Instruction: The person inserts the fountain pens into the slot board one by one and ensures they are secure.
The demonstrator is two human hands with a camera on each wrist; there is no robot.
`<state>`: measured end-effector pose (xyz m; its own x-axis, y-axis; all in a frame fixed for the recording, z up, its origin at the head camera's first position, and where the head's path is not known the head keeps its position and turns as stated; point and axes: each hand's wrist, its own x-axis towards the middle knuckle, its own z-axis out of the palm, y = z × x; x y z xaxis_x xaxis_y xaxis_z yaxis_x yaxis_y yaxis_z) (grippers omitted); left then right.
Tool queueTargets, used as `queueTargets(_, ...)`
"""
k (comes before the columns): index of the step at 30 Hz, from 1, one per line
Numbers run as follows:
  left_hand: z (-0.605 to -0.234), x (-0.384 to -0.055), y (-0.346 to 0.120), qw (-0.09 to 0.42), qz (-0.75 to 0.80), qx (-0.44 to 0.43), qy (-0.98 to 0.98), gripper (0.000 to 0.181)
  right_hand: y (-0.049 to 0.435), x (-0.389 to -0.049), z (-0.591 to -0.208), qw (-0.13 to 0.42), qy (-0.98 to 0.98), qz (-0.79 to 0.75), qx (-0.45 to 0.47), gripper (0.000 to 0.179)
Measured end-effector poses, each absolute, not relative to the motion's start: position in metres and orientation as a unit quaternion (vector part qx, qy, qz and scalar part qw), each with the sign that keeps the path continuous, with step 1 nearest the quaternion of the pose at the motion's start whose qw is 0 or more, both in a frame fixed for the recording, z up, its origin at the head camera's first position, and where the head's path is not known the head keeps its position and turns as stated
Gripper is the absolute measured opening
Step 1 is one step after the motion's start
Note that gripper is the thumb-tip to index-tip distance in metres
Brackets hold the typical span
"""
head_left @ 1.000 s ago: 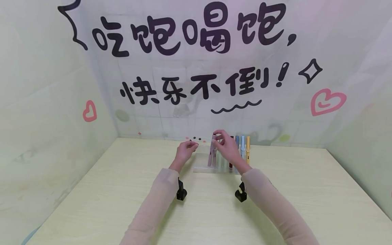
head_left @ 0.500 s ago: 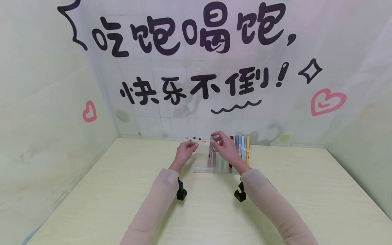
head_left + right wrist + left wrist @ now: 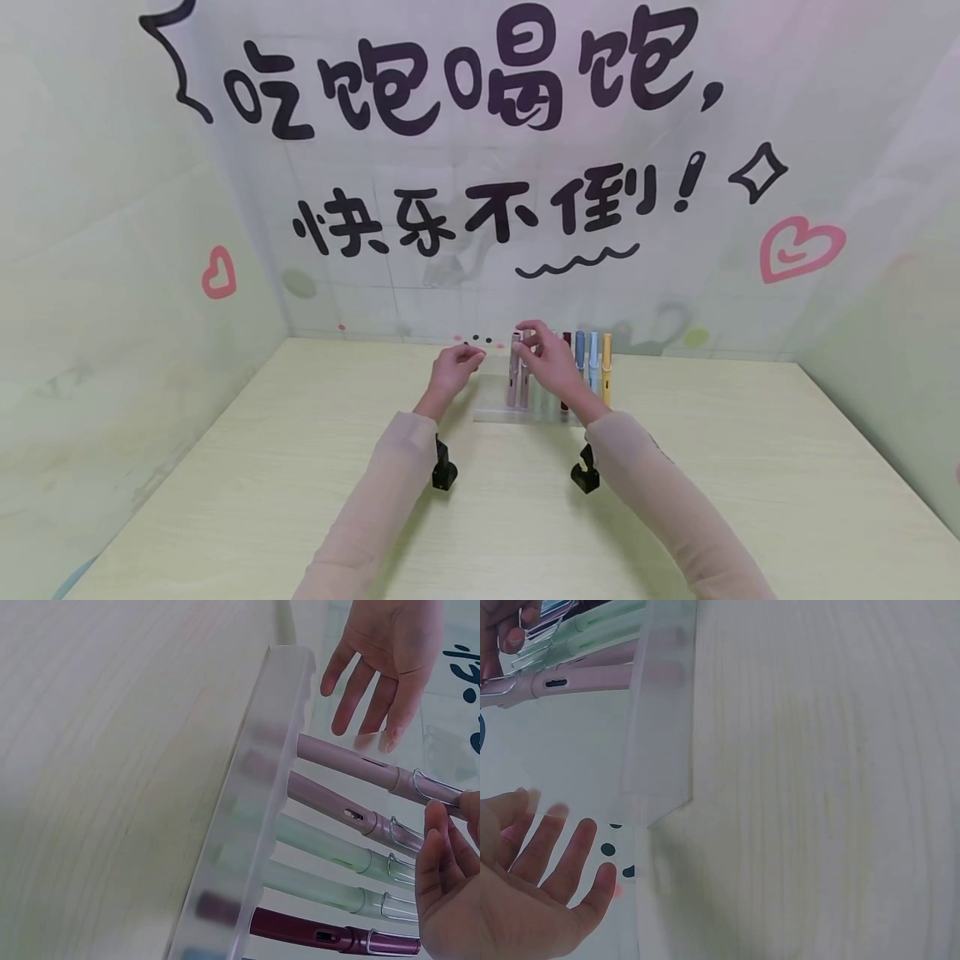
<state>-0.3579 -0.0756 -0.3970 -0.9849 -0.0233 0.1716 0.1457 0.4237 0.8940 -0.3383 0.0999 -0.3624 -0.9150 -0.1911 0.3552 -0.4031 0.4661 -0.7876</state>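
Observation:
My right hand [image 3: 555, 365] pinches the cap of a mauve pen [image 3: 349, 761] between thumb and fingertips. The pen stands in the end slot of a clear pen stand [image 3: 259, 742], next to a second mauve pen [image 3: 326, 801]. Beyond these are two pale green pens [image 3: 322, 844] and a dark red pen [image 3: 300, 928]. My left hand [image 3: 452, 372] holds the stand's clear upper corner between thumb and index finger, its other fingers spread in the left wrist view. The stand's frosted base [image 3: 660, 727] rests on the table.
A blue pen [image 3: 580, 348], a light blue pen [image 3: 594, 360] and a yellow pen [image 3: 607, 367] fill the stand's right end, partly behind my right wrist. The pale wooden table [image 3: 480, 517] meets a printed backdrop [image 3: 420, 300] just behind the stand.
The mauve pen in my right hand has shifted slightly left and gone from leaning to nearly upright, apart from its neighbour. My left hand has stayed in place.

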Motion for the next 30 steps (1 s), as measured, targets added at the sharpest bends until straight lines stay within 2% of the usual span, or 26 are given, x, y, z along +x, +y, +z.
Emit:
queueTargets(11,-0.3966,-0.3570,-0.0758,0.076,-0.538,-0.033,-0.839,0.021,0.0983,-0.3409,-0.3619,0.145,-0.869,0.444,0.164,0.025)
queueTargets(30,-0.3970,-0.3573,-0.0757,0.080,-0.525,-0.034,-0.847,0.022,0.0954,-0.3478,-0.3661,0.118,-0.891,0.414,0.144,0.036)
